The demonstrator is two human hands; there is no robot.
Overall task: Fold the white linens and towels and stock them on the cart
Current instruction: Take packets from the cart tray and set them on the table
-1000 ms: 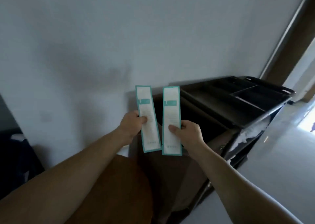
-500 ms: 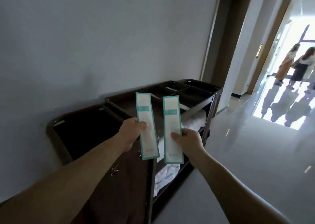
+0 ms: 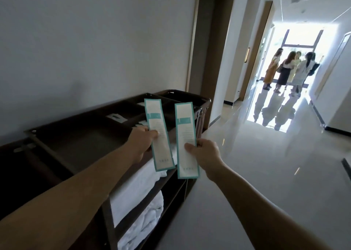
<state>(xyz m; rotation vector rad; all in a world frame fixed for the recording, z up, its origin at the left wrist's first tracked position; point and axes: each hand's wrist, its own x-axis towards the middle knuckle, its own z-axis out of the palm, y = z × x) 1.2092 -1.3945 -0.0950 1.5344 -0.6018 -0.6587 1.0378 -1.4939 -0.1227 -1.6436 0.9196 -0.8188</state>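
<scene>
Pinched upright in left hand (image 3: 141, 145), above the cart (image 3: 79, 147): a teal-edged paper slip (image 3: 158, 135). Pinched in right hand (image 3: 205, 152), just off the cart's front: a second slip (image 3: 186, 139). On the cart's shelves: white linens (image 3: 136, 189).

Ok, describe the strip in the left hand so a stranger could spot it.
Find the dark cart along the wall. Above it, two hands hold a white, teal-edged strip. It is the left strip, in the left hand, nearer the wall and leaning left; the right strip in the right hand stands straighter.
</scene>
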